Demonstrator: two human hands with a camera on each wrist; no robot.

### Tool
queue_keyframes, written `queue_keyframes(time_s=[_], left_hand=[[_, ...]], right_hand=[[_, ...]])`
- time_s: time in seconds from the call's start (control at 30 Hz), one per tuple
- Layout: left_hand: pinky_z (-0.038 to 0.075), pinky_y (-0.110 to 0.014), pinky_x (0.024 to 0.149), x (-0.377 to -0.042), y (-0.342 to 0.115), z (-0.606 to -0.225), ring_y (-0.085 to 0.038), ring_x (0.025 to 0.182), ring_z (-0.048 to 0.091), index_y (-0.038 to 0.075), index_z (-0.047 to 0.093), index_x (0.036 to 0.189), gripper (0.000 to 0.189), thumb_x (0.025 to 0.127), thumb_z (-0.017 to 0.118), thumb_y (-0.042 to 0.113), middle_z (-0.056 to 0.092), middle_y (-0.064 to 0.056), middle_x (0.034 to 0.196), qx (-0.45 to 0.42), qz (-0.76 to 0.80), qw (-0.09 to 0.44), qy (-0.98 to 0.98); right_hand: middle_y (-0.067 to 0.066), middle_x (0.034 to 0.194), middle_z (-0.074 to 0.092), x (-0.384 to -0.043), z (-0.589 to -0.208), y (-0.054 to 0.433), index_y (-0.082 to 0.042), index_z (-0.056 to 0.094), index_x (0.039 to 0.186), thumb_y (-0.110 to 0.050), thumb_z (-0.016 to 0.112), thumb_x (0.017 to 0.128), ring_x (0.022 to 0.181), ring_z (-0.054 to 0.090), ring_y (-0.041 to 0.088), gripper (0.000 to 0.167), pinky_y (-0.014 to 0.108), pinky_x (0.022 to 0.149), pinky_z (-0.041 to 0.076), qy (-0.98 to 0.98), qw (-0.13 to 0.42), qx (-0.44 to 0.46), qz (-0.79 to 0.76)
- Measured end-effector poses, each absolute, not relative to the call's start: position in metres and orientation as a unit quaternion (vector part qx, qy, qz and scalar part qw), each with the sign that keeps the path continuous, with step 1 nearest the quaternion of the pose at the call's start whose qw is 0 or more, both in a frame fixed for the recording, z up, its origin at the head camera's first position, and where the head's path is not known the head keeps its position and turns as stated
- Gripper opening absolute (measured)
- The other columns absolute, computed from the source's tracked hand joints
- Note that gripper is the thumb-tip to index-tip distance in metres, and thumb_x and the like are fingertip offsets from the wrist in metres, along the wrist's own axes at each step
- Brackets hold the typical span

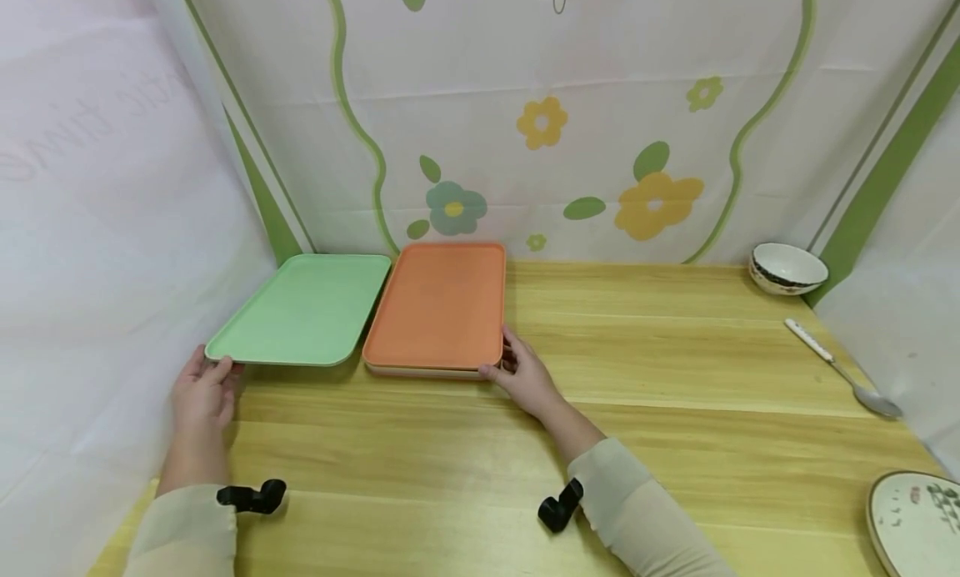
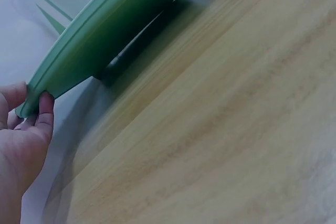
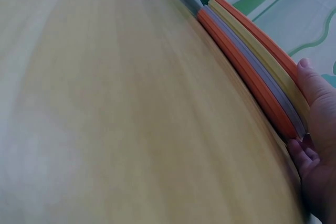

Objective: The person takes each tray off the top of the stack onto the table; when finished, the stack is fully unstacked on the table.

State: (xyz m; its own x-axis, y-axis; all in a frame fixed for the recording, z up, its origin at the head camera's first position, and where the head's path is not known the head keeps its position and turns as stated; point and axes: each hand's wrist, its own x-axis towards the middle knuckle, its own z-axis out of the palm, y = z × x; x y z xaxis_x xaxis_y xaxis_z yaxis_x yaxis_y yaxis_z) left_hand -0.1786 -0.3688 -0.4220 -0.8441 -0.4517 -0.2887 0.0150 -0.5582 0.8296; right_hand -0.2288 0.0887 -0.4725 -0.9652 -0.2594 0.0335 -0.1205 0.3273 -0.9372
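Tabletop: trays, spoon near bowl.

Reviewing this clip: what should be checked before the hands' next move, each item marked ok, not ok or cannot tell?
1. Left grip holds the green tray by its near-left corner: ok.
2. Right grip holds the tray stack at its near-right corner: ok.
3. Green tray flat on the table: not ok, near edge raised.
4. Green tray's far edge touching the table: cannot tell.
5. Bowl, spoon and plate apart from the trays: ok.
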Motion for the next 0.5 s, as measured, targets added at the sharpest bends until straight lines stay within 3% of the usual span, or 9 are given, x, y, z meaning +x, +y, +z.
queue_keyframes(time_s=[0.13,0.27,0.37,0.43,0.5], left_hand=[[0.050,-0.009,0.060,-0.183,-0.368,-0.423,-0.001,0.071,0.063,0.031,0.013,0.157,0.086,0.092,0.062,0.003,0.021,0.010,0.162,0.275,-0.834,0.143,-0.456],[0.052,-0.005,0.073,-0.188,-0.368,-0.426,0.004,0.083,0.062,0.031,0.015,0.157,0.086,0.091,0.065,0.007,0.013,0.007,0.164,0.308,-0.811,0.138,-0.477],[0.051,-0.004,0.082,-0.193,-0.369,-0.429,0.005,0.094,0.059,0.030,0.020,0.156,0.085,0.089,0.069,0.010,0.029,0.004,0.159,0.338,-0.791,0.136,-0.492],[0.050,-0.004,0.085,-0.196,-0.369,-0.430,0.004,0.097,0.058,0.028,0.023,0.156,0.084,0.089,0.069,0.009,0.043,0.008,0.145,0.350,-0.782,0.141,-0.496],[0.050,-0.004,0.085,-0.198,-0.370,-0.432,0.004,0.095,0.057,0.026,0.025,0.155,0.082,0.088,0.069,0.008,0.048,0.014,0.129,0.359,-0.775,0.146,-0.499]], right_hand=[[0.016,0.152,0.037,-0.229,-0.472,0.089,-0.018,0.019,0.158,-0.044,0.070,0.087,0.135,0.047,0.032,0.091,0.047,0.112,0.044,0.815,0.064,-0.115,-0.565],[0.016,0.152,0.036,-0.228,-0.471,0.089,-0.019,0.019,0.158,-0.044,0.071,0.087,0.135,0.047,0.032,0.091,0.046,0.112,0.044,0.816,0.066,-0.112,-0.564],[0.016,0.153,0.036,-0.227,-0.471,0.089,-0.019,0.019,0.158,-0.044,0.071,0.087,0.134,0.048,0.032,0.091,0.046,0.111,0.045,0.818,0.067,-0.110,-0.560],[0.016,0.153,0.036,-0.227,-0.471,0.089,-0.019,0.019,0.158,-0.044,0.071,0.087,0.134,0.048,0.031,0.091,0.046,0.111,0.045,0.819,0.067,-0.108,-0.560],[0.016,0.153,0.036,-0.227,-0.470,0.089,-0.019,0.019,0.158,-0.044,0.071,0.087,0.134,0.048,0.031,0.092,0.046,0.111,0.045,0.817,0.068,-0.107,-0.562]])
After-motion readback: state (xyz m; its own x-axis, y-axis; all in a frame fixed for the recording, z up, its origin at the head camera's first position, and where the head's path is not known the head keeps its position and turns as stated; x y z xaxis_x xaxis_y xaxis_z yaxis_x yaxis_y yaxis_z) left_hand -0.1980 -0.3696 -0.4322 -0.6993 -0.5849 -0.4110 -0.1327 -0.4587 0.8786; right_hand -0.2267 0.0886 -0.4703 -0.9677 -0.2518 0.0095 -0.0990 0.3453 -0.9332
